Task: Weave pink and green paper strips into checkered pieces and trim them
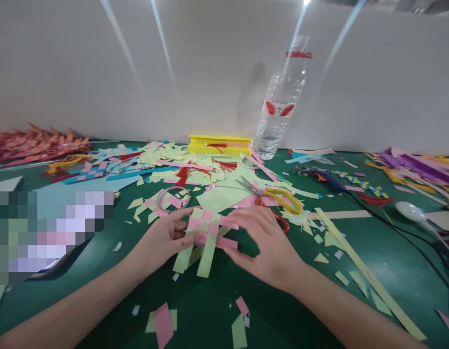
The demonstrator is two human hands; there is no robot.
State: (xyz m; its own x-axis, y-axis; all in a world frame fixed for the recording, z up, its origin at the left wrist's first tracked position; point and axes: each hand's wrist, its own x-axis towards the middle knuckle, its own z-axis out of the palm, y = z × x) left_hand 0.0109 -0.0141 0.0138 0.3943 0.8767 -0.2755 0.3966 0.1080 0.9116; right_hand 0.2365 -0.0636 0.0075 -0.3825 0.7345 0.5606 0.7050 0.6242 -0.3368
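Pink and pale green paper strips are woven into a small checkered piece [206,228], with loose strip ends sticking out to the right and toward me. My left hand [164,237] pinches its left side between thumb and fingers. At the right, my right hand [263,242] has its thumb and fingers around the pink strip ends, and they seem to touch them. Just behind my right hand lie scissors [271,194] with yellow and red handles. A similar checkered paper piece and a roll of tape [173,199] sit behind my left hand.
Paper scraps, strips and red tassels [226,165] cover the green table. A plastic bottle [279,106] stands against the back wall, near a yellow holder [199,145]. At right are a glue gun [326,179] with its cord and a white spoon [409,211]. Orange folded paper [39,143] lies left.
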